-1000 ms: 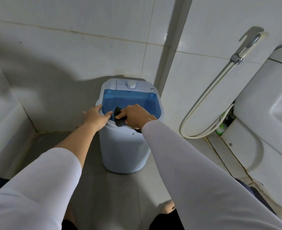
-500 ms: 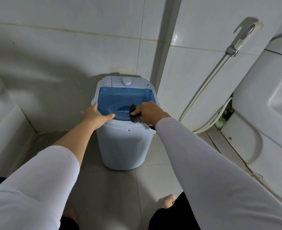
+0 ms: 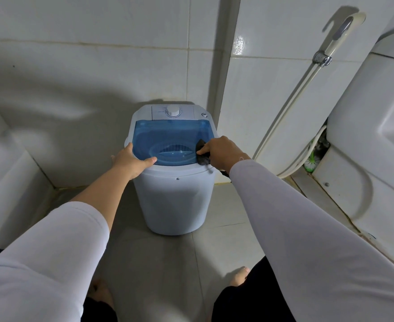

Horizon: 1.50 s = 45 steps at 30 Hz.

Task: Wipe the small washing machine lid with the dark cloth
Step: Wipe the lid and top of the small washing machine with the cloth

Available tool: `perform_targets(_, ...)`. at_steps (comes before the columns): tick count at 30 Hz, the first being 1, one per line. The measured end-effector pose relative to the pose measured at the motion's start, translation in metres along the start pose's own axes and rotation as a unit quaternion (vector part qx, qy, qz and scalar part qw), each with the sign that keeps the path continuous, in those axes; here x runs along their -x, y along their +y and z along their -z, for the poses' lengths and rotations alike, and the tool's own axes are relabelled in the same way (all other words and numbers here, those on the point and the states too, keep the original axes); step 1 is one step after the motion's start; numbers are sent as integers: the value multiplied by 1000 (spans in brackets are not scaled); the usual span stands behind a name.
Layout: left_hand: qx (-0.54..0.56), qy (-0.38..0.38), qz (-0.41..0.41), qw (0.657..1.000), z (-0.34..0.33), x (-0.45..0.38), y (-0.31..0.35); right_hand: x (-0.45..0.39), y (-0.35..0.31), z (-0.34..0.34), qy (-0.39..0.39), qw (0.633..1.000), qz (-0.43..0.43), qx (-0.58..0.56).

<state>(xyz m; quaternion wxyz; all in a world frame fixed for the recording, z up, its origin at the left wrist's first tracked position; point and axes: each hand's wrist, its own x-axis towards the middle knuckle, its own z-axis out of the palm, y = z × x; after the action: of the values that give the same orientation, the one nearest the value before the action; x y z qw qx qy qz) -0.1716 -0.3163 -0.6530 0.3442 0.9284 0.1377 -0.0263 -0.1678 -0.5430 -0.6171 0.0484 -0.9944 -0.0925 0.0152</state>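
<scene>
Head view, forward and downward

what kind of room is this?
Most likely a small home bathroom. Tiled walls and floor, a toilet at the right, and a spray hose hung on the wall beside it. The washer being wiped stands in the corner.
</scene>
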Motion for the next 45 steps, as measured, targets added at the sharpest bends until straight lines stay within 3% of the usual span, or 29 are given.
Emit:
perform_targets(11,11,-2,7,1000,-2,-4,-4,9,22,12,15,997,-40,62)
perform_targets(20,16,4,-16,1000,1,-4,-3,-5,-14,32,71,995,64,20)
perform_targets(27,43,14,-41,998,4,-5,-6,-27,-45,20,111,989,96,26)
perform_targets(34,42,-3,8,999,2,-12,-14,-39,-50,2,79,988,126,40)
perform_targets(45,29,7,6,1000,2,-10,-13,-56,-69,28,-79,950,155,258)
